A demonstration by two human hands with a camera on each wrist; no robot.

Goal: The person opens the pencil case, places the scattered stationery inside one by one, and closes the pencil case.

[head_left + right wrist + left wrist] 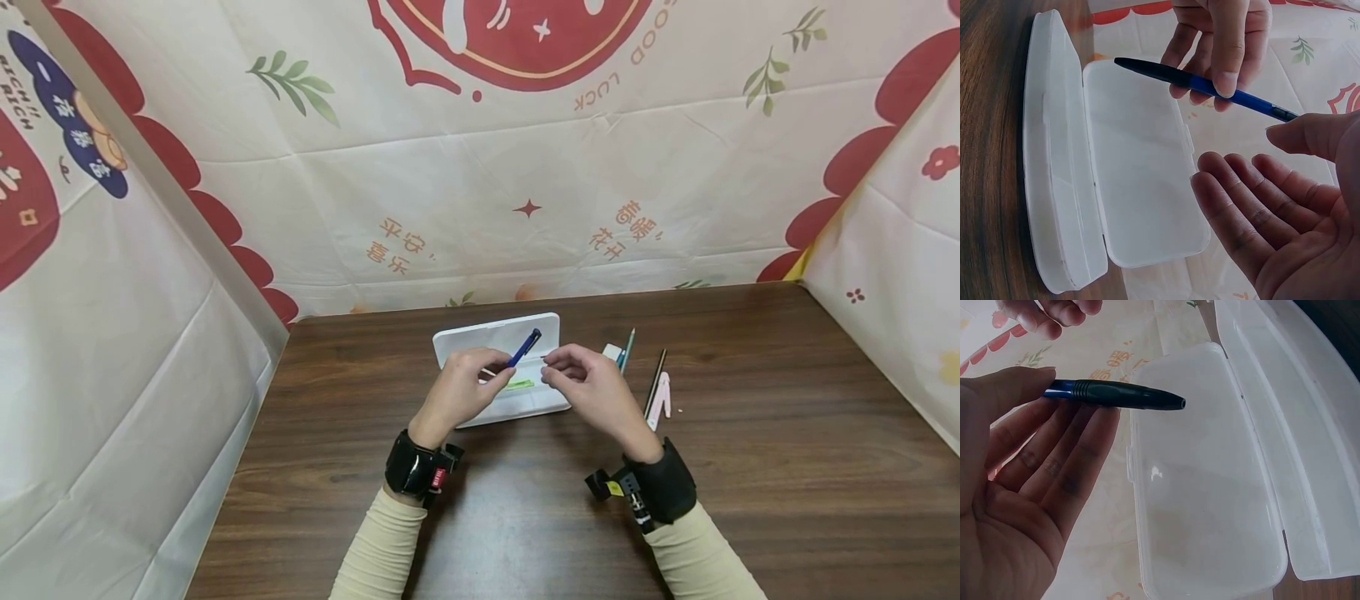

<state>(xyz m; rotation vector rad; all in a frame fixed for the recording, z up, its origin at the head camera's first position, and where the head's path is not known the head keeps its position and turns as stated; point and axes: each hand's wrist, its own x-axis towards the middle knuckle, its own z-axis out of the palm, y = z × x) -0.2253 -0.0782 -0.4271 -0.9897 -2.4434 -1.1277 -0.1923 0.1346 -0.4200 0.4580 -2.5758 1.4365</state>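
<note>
My left hand (461,390) pinches a blue pen (524,348) between thumb and fingertips, above an opened white pencil case (546,403). In the left wrist view the pen's dark grip and tip (1141,395) point away from the palm. My right hand (600,396) is held just right of the pen, and its fingers are loosely bent with nothing between them. In the right wrist view the right thumb overlaps the pen's clicker end (1282,114). A light green strip (519,385) shows at the case, partly covered by the left hand.
Right of the case lie a white block (612,352), a teal pencil (628,346), a dark pencil (657,379) and a pale pink two-legged item (662,397), partly behind the right hand. The brown wooden table (772,433) meets patterned cloth (480,183) at the back.
</note>
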